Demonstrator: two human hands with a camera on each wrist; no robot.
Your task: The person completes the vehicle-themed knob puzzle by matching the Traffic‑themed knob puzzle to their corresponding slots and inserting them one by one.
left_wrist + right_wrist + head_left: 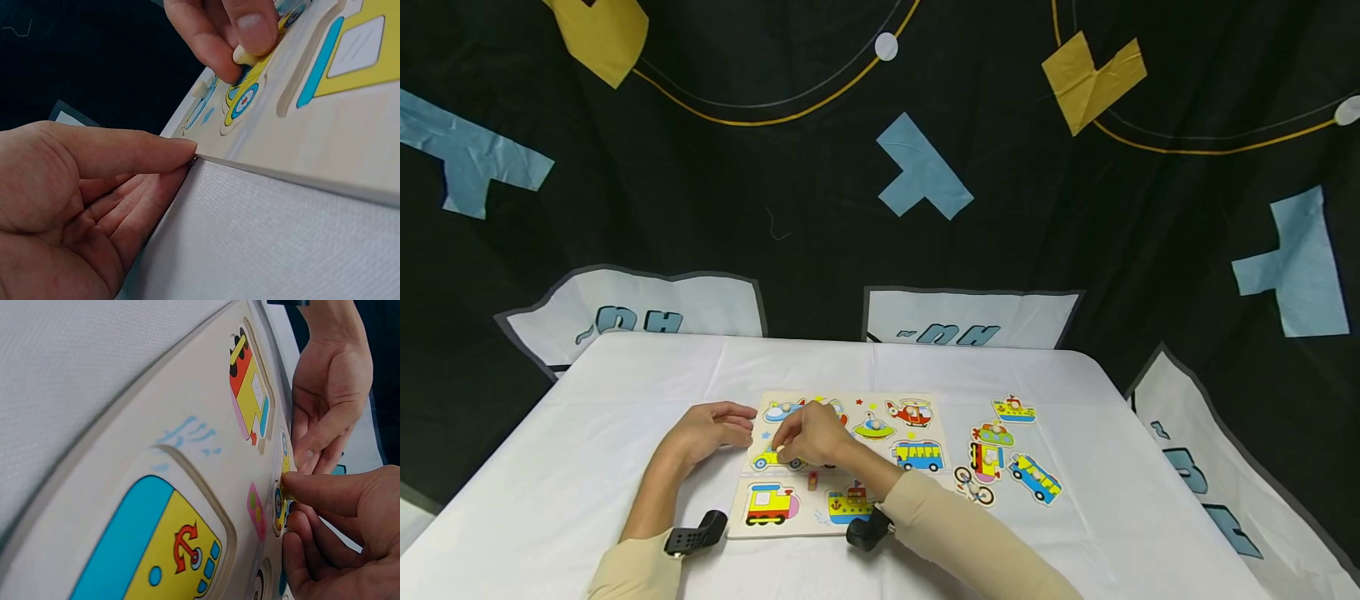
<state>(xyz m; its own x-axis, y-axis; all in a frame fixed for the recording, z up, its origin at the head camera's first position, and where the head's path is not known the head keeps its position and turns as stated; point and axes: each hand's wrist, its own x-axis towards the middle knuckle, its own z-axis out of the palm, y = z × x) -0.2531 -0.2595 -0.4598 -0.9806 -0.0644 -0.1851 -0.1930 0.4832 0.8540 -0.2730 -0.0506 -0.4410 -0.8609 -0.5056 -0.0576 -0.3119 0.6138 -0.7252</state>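
Note:
A wooden peg puzzle board [808, 518] lies flat on the white table, with printed vehicles in its recesses. My right hand [816, 433] reaches across it and pinches the small knob [240, 56] of a yellow car piece [245, 100] between thumb and fingers. The car sits at its spot by the board's left side and is partly covered by the fingers. At the board's left edge, my left hand [711, 432] rests with thumb and fingers extended, fingertips right at the rim in the left wrist view.
To the right of the board lie several loose pieces: a ship [1015, 410], a submarine [992, 433], a train [985, 461], a bicycle [974, 486] and a bus [1035, 477]. A dark curtain [820, 233] with taped shapes hangs behind the table [625, 383].

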